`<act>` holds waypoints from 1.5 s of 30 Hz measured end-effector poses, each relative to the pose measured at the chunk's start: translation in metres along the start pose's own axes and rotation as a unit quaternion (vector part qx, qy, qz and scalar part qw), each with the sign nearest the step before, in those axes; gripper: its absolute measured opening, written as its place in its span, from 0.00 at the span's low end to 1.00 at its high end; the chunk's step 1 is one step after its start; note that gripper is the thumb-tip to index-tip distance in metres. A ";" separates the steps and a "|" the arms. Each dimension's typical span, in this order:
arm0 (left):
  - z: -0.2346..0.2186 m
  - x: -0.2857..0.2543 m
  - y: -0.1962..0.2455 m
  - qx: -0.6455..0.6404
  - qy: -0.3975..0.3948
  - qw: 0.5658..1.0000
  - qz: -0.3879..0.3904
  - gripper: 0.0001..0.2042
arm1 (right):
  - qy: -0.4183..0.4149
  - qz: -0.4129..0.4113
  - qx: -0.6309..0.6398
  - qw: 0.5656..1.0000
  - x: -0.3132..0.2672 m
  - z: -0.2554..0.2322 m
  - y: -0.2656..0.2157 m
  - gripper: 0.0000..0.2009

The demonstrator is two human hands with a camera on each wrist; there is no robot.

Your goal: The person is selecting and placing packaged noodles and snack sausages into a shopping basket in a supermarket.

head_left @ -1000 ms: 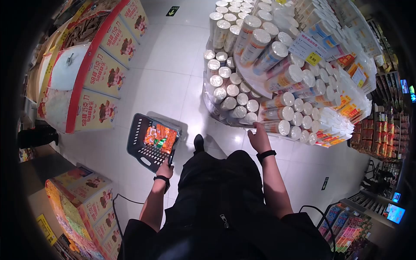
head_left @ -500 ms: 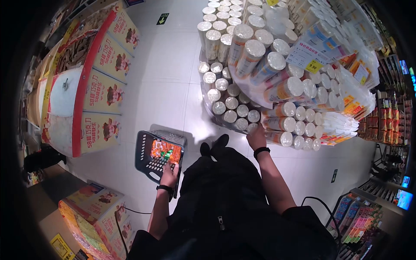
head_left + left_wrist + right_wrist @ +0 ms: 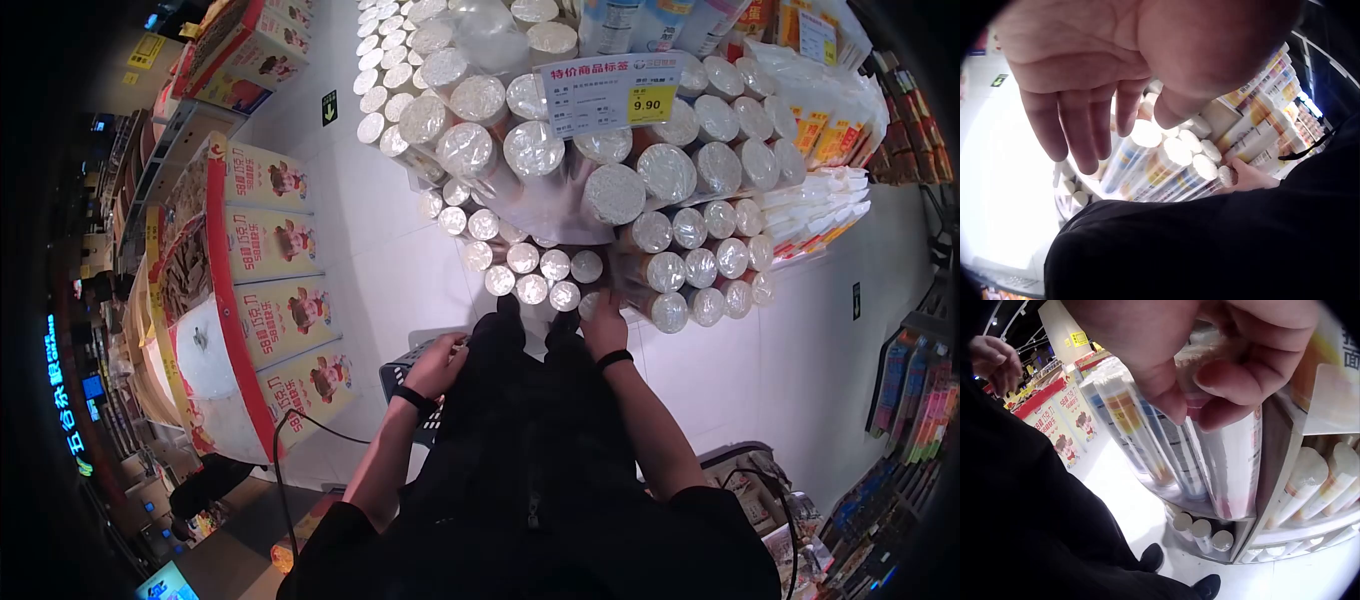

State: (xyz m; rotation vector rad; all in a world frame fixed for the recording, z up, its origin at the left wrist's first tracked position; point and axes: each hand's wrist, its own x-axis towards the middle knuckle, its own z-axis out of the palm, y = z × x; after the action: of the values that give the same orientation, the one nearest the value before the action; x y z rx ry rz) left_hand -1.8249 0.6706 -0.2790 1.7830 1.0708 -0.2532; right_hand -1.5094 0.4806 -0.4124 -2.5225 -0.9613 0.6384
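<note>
My right hand is at the near edge of a round display of cylindrical noodle packs. In the right wrist view, its thumb and fingers pinch the top of one upright noodle pack, which has a pinkish band at its base and stands among others on a shelf. My left hand holds nothing, its fingers extended and a little spread. Below it in the head view is a dark grey shopping basket, mostly hidden by the hand and my clothes. Orange packages show by the basket's rim in the left wrist view.
A price sign reading 9.90 stands on the noodle display. More noodle packs stand on a lower shelf. To the left is a red-edged promotional bin. White plastic-wrapped bags are stacked on the right.
My left hand has let go of the basket and come in toward my body. The person has moved closer to the display. My right hand stays at the packs along its edge.
</note>
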 end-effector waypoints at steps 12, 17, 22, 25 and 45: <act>-0.087 0.158 -0.029 0.103 -0.088 0.978 0.159 0.19 | 0.137 0.091 0.102 0.981 -0.098 -0.147 -0.161 0.32; -0.105 0.196 -0.103 0.133 -0.084 0.983 0.093 0.19 | 0.206 0.097 0.178 0.957 -0.095 -0.189 -0.236 0.33; -0.103 0.216 -0.252 0.073 -0.076 0.994 -0.036 0.20 | 0.274 0.046 0.123 0.953 -0.064 -0.190 -0.274 0.35; -0.091 0.205 -0.371 0.074 -0.032 0.984 -0.156 0.20 | 0.317 0.008 0.087 0.944 -0.035 -0.181 -0.281 0.36; -0.066 0.172 -0.367 -0.025 -0.043 0.992 -0.112 0.18 | 0.309 0.000 0.195 0.931 0.010 -0.161 -0.289 0.43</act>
State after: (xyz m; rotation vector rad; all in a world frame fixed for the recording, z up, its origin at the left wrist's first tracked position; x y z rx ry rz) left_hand -2.0207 0.8590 -0.5863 1.5930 1.2051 -0.4323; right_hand -1.5698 0.6623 -0.1427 -2.1438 -0.5358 0.0028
